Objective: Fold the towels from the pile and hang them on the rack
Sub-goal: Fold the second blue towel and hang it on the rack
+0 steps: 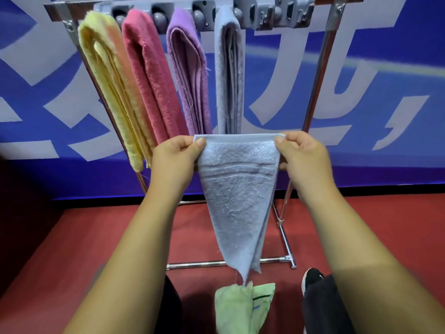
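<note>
Hands, left (pixel 177 156) and right (pixel 304 155), pinch the top corners of a soft, light blue towel (pixel 237 189), probably folded; it hangs limp.

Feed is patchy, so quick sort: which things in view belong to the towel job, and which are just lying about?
Job: held towel, pinched by left hand and right hand; rack; hung yellow towel, pink towel, purple towel, blue towel; green cloth below, probably the pile.
Just there: black shoe; blue banner; red floor.
</note>
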Demonstrator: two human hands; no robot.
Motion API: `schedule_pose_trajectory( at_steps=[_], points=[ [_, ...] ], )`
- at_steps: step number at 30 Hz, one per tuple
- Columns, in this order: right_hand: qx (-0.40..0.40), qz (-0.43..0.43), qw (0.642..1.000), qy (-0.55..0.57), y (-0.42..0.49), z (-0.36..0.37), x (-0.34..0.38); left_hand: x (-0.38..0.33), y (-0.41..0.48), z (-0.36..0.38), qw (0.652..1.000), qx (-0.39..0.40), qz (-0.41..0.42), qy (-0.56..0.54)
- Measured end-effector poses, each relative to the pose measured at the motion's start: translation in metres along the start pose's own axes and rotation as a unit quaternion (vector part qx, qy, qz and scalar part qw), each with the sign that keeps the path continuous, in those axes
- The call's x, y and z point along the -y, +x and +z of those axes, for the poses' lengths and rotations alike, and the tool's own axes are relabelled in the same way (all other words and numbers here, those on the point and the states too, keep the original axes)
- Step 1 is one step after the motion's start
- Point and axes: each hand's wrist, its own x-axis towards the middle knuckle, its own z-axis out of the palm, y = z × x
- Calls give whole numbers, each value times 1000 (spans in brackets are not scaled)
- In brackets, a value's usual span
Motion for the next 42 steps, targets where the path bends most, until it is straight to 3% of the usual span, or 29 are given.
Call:
schedule_pose_trajectory(
  at_steps=[12, 18, 36, 42],
  points=[
    [-37, 19, 999, 22, 10, 14, -35, 29, -5, 35, 993, -5, -43, -113],
    [-40, -17, 999, -10, -1, 25, -34, 37, -12, 54, 994, -19, -26, -105],
    [24, -48, 997, -55, -31, 38, -39, 38, -45, 81, 999, 38, 27, -11],
    [122, -22, 990, 63, -28, 36, -43, 39, -34, 77, 999, 6, 45, -19]
  ],
)
